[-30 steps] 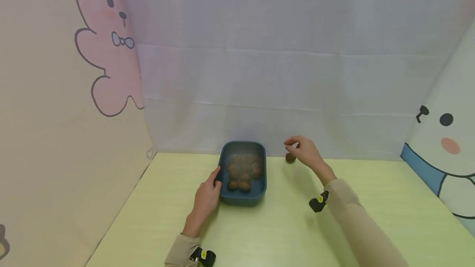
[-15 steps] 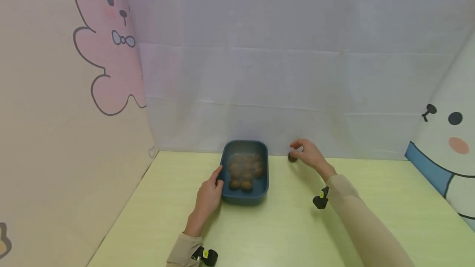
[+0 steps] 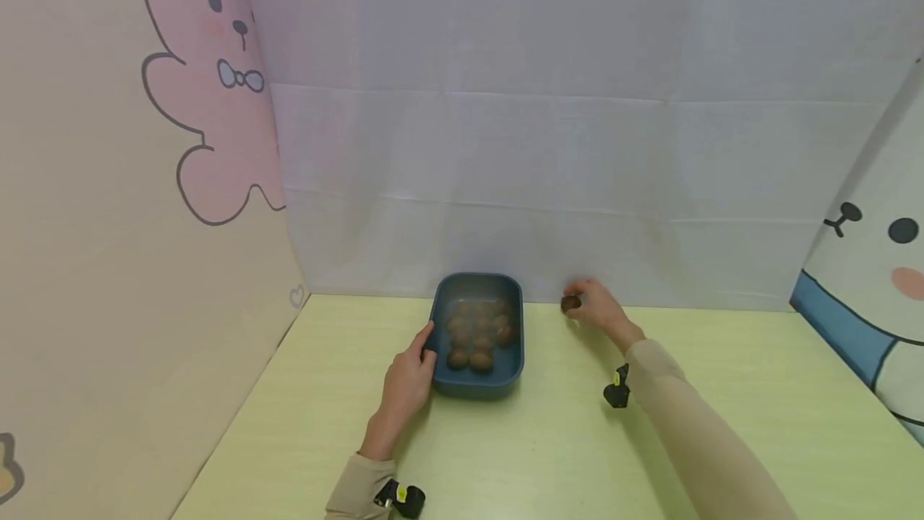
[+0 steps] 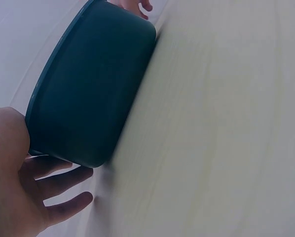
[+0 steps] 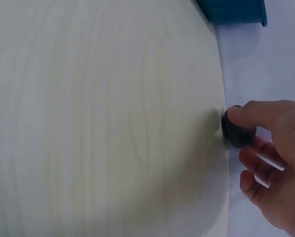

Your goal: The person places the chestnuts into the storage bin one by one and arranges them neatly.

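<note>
A dark blue-green plastic bin [image 3: 480,389] stands on the table near the back wall, with several brown roundish things [image 3: 481,359] in it. At its left side my left hand [image 3: 407,383] holds the wall; the left wrist view shows the thumb side at the rim and fingers [image 4: 63,182] stretched along the outside. Right of the bin, my right hand [image 3: 599,310] pinches one small dark brown roundish thing [image 5: 240,129] between thumb and fingers. That thing sits at the table's back edge. Its exact kind is unclear.
The pale yellow-green table [image 3: 505,456] has a light wood grain. A white cloth wall [image 3: 462,151] rises straight behind the bin and my right hand. Printed cartoon panels stand to the left [image 3: 209,143] and right [image 3: 866,295].
My right hand has lowered, and its thumb and fingers have closed around the brown roundish thing at the back edge. The left hand stays at the bin; the view has shifted slightly.
</note>
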{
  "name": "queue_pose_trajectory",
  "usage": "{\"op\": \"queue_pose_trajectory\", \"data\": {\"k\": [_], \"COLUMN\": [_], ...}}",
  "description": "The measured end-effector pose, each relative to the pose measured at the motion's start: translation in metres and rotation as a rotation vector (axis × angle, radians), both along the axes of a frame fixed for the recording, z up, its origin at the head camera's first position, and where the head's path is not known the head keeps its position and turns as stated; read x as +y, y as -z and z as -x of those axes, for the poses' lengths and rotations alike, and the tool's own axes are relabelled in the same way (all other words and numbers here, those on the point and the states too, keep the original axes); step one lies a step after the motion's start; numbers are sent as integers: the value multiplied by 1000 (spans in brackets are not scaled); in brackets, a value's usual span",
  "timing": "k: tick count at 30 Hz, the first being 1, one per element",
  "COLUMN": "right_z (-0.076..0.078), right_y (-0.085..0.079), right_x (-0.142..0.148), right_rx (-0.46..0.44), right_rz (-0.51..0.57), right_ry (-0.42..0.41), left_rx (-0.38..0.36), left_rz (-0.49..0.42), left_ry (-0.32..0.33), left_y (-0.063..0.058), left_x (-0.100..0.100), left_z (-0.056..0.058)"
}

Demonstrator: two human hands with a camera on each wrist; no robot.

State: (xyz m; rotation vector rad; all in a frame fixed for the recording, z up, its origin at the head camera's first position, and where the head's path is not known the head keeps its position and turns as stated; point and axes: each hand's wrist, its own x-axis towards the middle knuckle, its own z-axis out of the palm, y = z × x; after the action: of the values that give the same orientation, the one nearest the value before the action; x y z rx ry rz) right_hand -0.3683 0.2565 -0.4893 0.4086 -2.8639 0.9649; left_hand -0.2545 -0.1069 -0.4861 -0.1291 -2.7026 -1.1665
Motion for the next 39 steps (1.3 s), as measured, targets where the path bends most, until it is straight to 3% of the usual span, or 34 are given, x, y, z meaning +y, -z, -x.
{"op": "queue_pose_trajectory", "data": {"k": [13, 17, 23, 29, 39], "right_z": [-10, -16, -23, -28, -48], "right_y": [-4, -6, -27, -48, -66], "right_x": [-1, -3, -17, -28, -41], "right_rx": [-69, -38, 27, 42, 113], "right_rz": [-65, -14, 106, 136, 151], "right_ry": [50, 51, 4, -26, -113], "left_rx": [8, -2, 7, 17, -8], "left_rz": [-4, -10, 2, -2, -10], "left_ry": [0, 14, -1, -17, 1], "left_y": [1, 2, 0, -1, -2], "left_x": [1, 2, -1, -4, 0], "left_z": [0, -1, -1, 1, -1]}}
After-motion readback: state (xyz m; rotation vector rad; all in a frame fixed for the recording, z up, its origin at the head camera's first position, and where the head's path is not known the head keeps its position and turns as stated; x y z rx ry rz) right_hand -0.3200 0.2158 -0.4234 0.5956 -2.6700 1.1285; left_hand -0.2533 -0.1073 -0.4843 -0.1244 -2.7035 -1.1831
